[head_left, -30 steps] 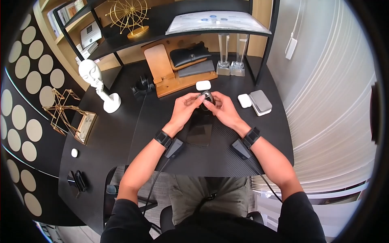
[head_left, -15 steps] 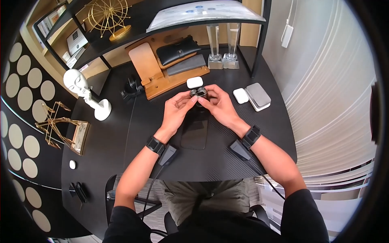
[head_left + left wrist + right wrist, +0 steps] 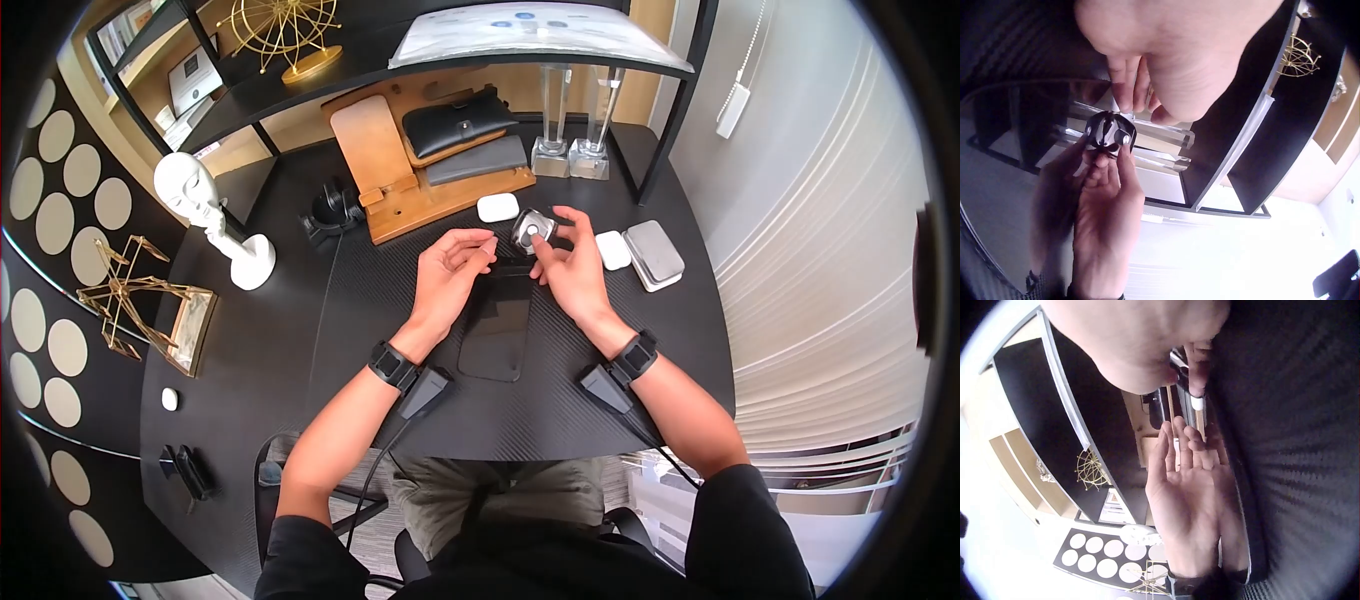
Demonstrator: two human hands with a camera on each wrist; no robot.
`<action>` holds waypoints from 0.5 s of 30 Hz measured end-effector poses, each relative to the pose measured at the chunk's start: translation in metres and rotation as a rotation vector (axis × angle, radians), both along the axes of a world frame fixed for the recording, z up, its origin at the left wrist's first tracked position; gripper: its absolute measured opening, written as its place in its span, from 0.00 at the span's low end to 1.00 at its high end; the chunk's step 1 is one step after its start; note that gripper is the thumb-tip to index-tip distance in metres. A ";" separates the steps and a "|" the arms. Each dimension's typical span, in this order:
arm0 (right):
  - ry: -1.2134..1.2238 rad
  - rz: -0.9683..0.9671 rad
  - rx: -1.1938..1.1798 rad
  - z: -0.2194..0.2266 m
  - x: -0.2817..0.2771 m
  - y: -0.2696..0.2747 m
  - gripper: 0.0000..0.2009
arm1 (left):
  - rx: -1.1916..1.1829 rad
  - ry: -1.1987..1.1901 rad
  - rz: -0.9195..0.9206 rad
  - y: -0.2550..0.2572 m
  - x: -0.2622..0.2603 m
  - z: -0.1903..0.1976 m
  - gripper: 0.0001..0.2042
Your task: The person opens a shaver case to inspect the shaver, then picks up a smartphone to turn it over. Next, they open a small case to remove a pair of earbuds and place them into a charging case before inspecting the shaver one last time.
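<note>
Between thumb and fingers my right hand (image 3: 577,275) grips a small round black and silver object (image 3: 533,231), its thumb across the face. In the left wrist view the same object (image 3: 1110,132) looks shiny, and the right hand (image 3: 1107,219) holds it from below. My left hand (image 3: 446,283) is just left of it, apart from it, fingers loosely bent. The right wrist view has the left palm (image 3: 1188,494) facing up with nothing visible in it. A dark glossy slab (image 3: 495,338) lies flat on the desk between the wrists.
Beyond the hands are a white case (image 3: 498,207) and a wooden stand (image 3: 405,215) bearing a black pouch. Right of them lie another white case (image 3: 613,250) and a grey-topped box (image 3: 655,252). A white figure (image 3: 250,262) and gold frame (image 3: 125,290) stand left.
The hands have moved apart; the left one has let go of the round object. The right hand keeps it and has tilted it, so its round face now shows.
</note>
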State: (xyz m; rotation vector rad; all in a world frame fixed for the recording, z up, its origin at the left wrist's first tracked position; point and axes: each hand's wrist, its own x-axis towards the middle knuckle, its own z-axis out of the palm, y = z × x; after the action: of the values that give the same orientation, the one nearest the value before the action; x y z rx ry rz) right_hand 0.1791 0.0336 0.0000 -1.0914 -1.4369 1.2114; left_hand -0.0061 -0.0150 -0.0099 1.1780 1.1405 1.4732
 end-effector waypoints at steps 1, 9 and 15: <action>-0.003 0.002 0.000 -0.003 0.000 0.002 0.25 | 0.000 -0.003 0.002 0.000 0.000 0.001 0.11; 0.080 -0.038 0.187 -0.027 -0.002 0.011 0.27 | 0.005 -0.001 -0.008 -0.002 0.002 0.004 0.10; 0.010 0.110 0.157 -0.015 0.001 0.004 0.15 | -0.007 -0.007 -0.009 -0.002 0.001 0.003 0.10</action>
State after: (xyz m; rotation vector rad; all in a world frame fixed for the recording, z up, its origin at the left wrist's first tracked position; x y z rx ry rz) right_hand 0.1802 0.0378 -0.0147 -0.9088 -1.5737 1.1574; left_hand -0.0048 -0.0172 -0.0066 1.1708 1.1340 1.4642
